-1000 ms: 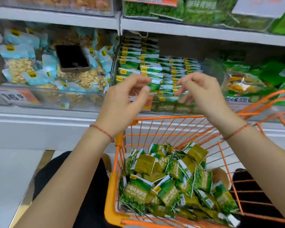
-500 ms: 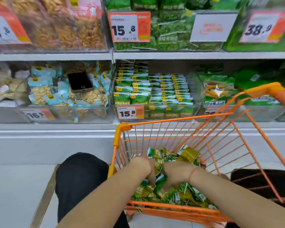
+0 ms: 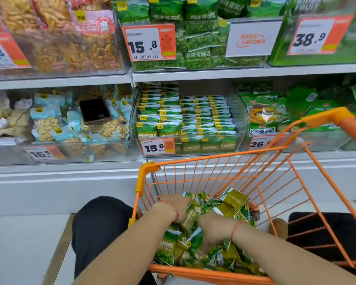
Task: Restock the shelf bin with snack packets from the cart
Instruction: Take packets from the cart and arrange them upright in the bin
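An orange wire cart (image 3: 214,159) stands in front of me, its bottom heaped with green snack packets (image 3: 232,200). Both my hands are down in that heap. My left hand (image 3: 176,205) and my right hand (image 3: 213,226) are close together with fingers curled into the packets, gathering a bunch between them; the fingertips are hidden. On the lower shelf straight ahead sits the clear shelf bin (image 3: 237,112), holding neat rows of matching green packets (image 3: 185,116) behind a 15.8 price tag (image 3: 157,147).
A dark phone (image 3: 95,111) lies on the nut packets in the left bin (image 3: 70,124). Another bin of green bags (image 3: 275,112) is to the right. The upper shelf (image 3: 193,74) overhangs the bins. My knees flank the cart.
My hands left the shelf bin, dropped into the cart and closed on the packets. My view has tilted up, showing the upper shelf.
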